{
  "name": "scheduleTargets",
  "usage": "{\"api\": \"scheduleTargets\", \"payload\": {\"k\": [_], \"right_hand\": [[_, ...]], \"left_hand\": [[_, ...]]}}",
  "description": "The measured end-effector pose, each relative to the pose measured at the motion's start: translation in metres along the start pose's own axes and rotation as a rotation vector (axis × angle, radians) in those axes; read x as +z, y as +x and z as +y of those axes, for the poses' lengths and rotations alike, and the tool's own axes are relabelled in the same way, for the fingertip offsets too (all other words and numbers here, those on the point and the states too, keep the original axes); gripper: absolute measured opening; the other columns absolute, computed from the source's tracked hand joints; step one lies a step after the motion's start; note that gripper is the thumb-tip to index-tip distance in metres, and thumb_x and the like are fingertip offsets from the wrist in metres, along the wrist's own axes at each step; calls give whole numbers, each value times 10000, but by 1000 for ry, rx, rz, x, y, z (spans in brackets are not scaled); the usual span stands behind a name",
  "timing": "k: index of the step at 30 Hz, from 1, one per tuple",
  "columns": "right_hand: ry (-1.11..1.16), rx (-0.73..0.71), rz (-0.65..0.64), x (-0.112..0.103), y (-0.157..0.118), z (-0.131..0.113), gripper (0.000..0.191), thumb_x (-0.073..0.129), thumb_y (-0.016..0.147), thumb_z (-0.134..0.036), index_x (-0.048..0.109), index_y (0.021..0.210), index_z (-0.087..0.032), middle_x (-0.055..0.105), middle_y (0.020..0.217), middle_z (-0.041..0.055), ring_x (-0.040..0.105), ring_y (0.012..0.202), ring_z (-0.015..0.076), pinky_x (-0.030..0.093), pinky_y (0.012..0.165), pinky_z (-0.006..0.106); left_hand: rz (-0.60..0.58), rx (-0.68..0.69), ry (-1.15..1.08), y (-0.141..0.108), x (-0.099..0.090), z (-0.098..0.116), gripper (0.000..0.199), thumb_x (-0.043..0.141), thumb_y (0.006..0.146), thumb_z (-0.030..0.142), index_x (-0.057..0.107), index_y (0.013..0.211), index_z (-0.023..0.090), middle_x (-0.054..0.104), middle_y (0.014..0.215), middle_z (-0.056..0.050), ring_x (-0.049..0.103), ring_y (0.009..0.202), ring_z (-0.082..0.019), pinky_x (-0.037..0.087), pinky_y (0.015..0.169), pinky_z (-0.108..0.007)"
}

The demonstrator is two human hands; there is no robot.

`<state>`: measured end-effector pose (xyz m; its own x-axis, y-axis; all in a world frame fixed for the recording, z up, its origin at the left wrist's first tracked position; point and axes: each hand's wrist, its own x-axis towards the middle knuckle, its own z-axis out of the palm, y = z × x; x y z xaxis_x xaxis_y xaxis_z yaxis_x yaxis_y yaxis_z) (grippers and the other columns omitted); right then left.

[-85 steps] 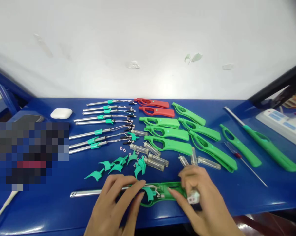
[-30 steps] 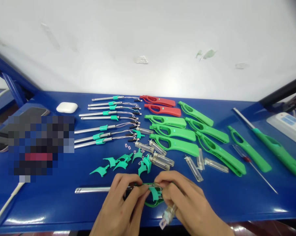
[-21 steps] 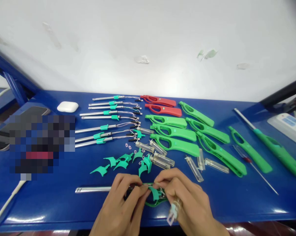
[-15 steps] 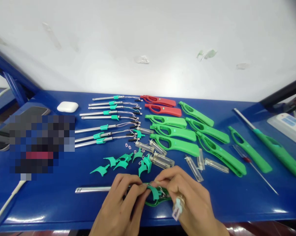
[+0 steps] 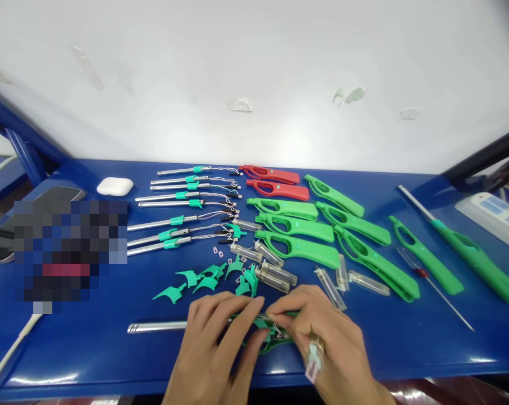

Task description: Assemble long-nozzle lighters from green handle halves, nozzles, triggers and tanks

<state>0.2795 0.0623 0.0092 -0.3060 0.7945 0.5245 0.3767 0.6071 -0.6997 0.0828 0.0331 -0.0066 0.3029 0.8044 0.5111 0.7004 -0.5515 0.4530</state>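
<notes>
At the front of the blue shelf, my left hand [image 5: 216, 346] is closed around a long-nosed lighter's green casing half [image 5: 266, 350], its thumb and fingertips at a teal trigger [image 5: 260, 324]. A silver metal tube [image 5: 157, 327] sticks out to the left from under that hand. My right hand [image 5: 336, 349] pinches at the casing's upper edge, beside thin white wires [image 5: 278, 331]. Its curled fingers also hold a clear fuel tank [image 5: 316, 344] with a pale lilac clip [image 5: 311, 368] on its end. The fingers partly hide the casing's inside.
Behind my hands lie loose teal triggers [image 5: 212, 280], clear fuel tanks [image 5: 275, 278], wired metal tubes [image 5: 165, 224], green casings [image 5: 305, 250] and red casings [image 5: 280, 190]. A screwdriver [image 5: 421, 273], a finished-looking lighter [image 5: 469, 253] and a power strip [image 5: 491, 216] are at right; a white earbud case [image 5: 115, 186] is at left.
My left fingers have shifted right and spread over the teal trigger, covering more of it. The right hand stays at the casing, still holding the fuel tank.
</notes>
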Motion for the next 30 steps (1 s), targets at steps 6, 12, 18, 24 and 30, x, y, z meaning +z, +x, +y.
{"api": "scheduleTargets", "payload": {"k": [6, 12, 18, 24, 30], "right_hand": [[-189, 126, -24, -17, -19, 0, 255, 566, 1063, -364, 447, 872, -243, 602, 870, 16, 626, 771, 161, 492, 633, 295], [-443, 149, 8, -26, -30, 0, 208, 399, 1121, -328, 589, 1147, -249, 661, 992, 35, 646, 943, 203, 506, 872, 354], [-382, 97, -102, -22, -21, -2, 151, 479, 1096, -214, 628, 1124, -209, 591, 914, 20, 549, 831, 154, 474, 806, 309], [-372, 108, -97, -23, -23, -1, 149, 476, 1097, -211, 624, 1101, -206, 582, 907, 18, 524, 837, 149, 471, 789, 303], [-371, 101, -108, -23, -24, -1, 154, 475, 1100, -206, 626, 1133, -201, 579, 924, 12, 514, 846, 140, 460, 795, 299]], "left_hand": [[-25, 34, -1, 6, 7, -2, 330, 571, 1027, 24, 671, 1291, 196, 745, 1071, -38, 647, 1025, -201, 495, 893, -373], [-27, 22, -42, 7, 7, 1, 322, 594, 1017, 25, 685, 1276, 193, 692, 1055, -55, 601, 1027, -205, 507, 882, -369], [-74, 21, -45, 5, 5, 2, 326, 572, 1023, 23, 690, 1271, 198, 670, 1081, -62, 562, 1049, -210, 511, 897, -367], [-105, 27, -56, 5, 3, 1, 349, 567, 1016, 6, 684, 1290, 188, 668, 1093, -65, 547, 1058, -211, 505, 918, -369], [-70, 14, -70, 5, 7, 2, 321, 594, 1002, -1, 686, 1250, 181, 654, 1092, -61, 531, 1065, -211, 486, 912, -364]]}}
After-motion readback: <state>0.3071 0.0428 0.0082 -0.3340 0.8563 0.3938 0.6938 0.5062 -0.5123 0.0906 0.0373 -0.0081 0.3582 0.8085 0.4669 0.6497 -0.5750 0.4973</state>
